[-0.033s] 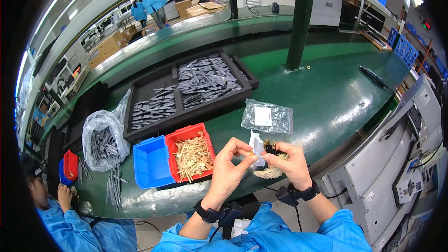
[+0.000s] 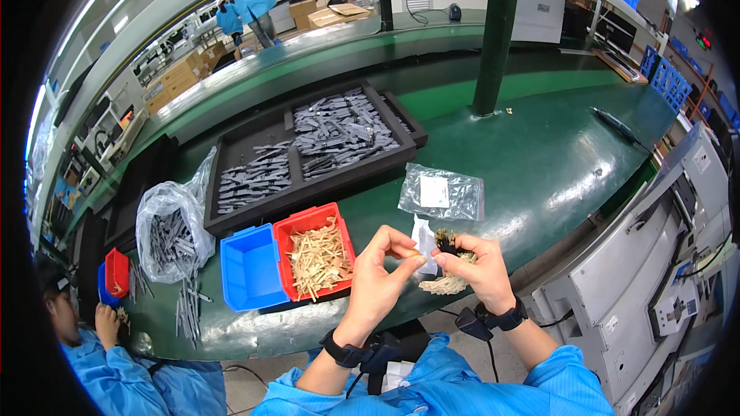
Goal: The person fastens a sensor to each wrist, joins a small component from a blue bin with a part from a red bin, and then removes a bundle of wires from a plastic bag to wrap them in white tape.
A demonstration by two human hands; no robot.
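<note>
My left hand (image 2: 379,273) is closed in a pinch over the bench's near edge. A tiny yellowish bit shows at its fingertips, too small to name. Facing it, my right hand (image 2: 486,273) is closed around a small dark bundle with golden tips (image 2: 445,239). A crumpled piece of white paper (image 2: 422,233) stands between the two hands; which fingers touch it I cannot tell. Under my right hand lies a pile of pale, thin strips (image 2: 444,286), partly covered by the fingers. Left of my hands, a red bin (image 2: 346,232) holds many tan strips (image 2: 317,260).
A blue bin (image 2: 248,268) adjoins the red one. Behind are a black tray (image 2: 250,214) of grey parts and a clear bag (image 2: 206,233) of similar parts. A flat plastic bag (image 2: 462,199) lies beyond my hands. A green post (image 2: 495,38) rises behind. Someone (image 2: 116,362) sits at left.
</note>
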